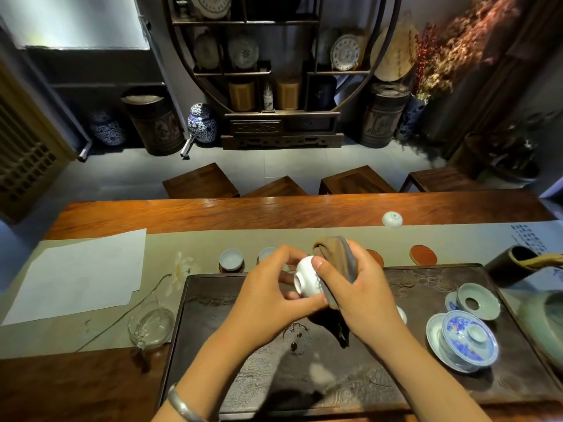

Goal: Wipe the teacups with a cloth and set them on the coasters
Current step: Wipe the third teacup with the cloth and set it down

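I hold a white teacup tipped sideways, foot toward me, brown cloth stuffed in its mouth.

My wooden table carries a runner with paper, a glass pitcher, cups on coasters, a bare red coaster, and a dark tray.

Open dark tray near the person; the lidded gaiwan and strainer crowd its right side, a glass pitcher guards the left, and one red coaster sits bare.
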